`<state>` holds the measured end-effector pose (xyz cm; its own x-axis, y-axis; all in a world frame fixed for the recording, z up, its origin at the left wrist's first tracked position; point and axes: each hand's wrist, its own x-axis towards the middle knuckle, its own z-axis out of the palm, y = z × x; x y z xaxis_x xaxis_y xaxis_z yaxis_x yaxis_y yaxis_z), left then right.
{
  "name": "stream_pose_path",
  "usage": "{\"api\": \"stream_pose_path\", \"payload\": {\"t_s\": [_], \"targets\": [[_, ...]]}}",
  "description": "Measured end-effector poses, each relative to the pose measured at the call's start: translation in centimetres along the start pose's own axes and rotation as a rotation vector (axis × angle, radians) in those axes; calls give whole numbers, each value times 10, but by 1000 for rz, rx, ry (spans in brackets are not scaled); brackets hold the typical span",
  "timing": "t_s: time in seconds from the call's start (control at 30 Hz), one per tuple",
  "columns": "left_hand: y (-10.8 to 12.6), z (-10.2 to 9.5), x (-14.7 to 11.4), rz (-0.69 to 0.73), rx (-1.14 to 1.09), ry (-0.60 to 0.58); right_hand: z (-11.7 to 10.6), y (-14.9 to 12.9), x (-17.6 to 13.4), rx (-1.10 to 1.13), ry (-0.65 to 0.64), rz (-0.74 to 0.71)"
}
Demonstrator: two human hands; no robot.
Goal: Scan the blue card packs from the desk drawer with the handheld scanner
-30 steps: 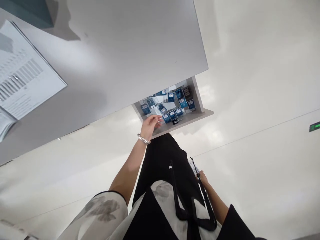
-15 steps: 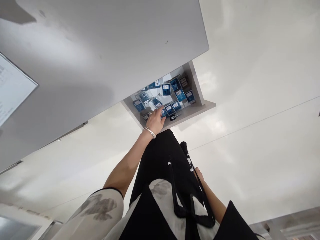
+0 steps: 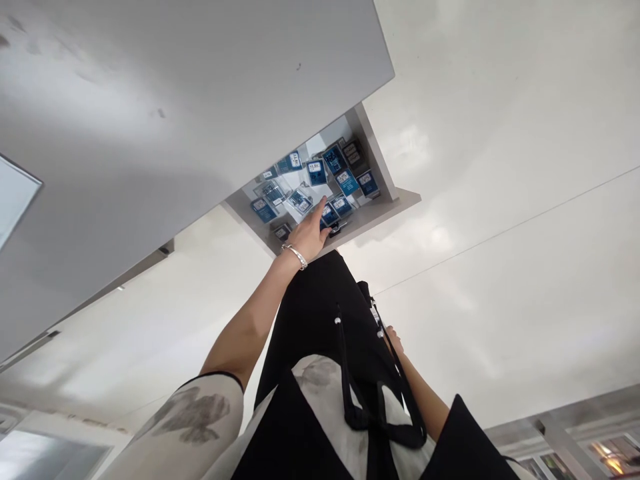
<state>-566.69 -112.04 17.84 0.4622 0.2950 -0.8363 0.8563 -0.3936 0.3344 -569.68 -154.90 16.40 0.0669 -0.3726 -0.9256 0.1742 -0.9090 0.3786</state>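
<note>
The left hand [image 3: 309, 233] reaches with loose fingers among blue packets [image 3: 330, 175] in the half-hidden drawer [image 3: 373, 212], while the right hand [image 3: 393, 339] is mostly hidden, grip unclear.

A silver bracelet [image 3: 295, 255] circles the left wrist. The top has short, loose sleeves [image 3: 190, 417] in pale grey-white with smoky grey blotches, edged in black. Black trousers [image 3: 320, 320] hang below, and a black cord [image 3: 370, 420] loops across the front.
</note>
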Motion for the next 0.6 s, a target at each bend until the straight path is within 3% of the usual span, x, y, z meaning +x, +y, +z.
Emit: {"api": "stream_pose_path", "payload": {"t_s": [0.3, 0.6], "targets": [[12, -4, 6, -16, 180, -19, -6, -7, -14, -21, -57, 3], [32, -10, 11, -12, 223, -3, -2, -5, -18, -34, -34, -24]]}}
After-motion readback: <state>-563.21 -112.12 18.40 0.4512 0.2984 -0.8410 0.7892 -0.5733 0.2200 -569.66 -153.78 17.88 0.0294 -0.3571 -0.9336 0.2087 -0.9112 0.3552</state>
